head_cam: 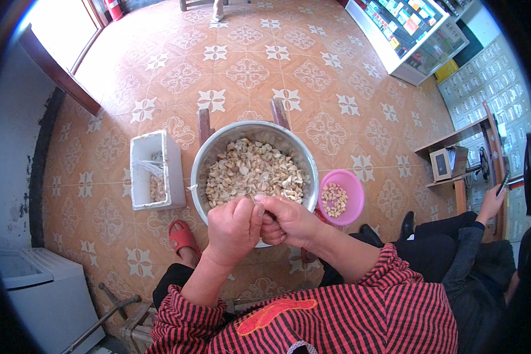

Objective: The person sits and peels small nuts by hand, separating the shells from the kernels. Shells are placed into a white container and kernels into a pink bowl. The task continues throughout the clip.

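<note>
My left hand (235, 223) and my right hand (285, 221) meet over the near rim of a large metal basin (310, 163). The fingers of both are curled in, thumbs together at the top. Something small and pale may be pinched between them, but the fingers hide it and I cannot tell what it is. Many unpeeled garlic cloves (252, 170) fill the basin's bottom. Right of the basin, a pink plastic bowl (356, 194) holds peeled cloves (334, 199).
A white foam box (137, 186) with a plastic bag and pale scraps stands left. Wooden legs (280, 114) show behind the basin. At right a seated person (462, 261) holds a phone (503, 183). A glass display case (418, 44) stands at the upper right.
</note>
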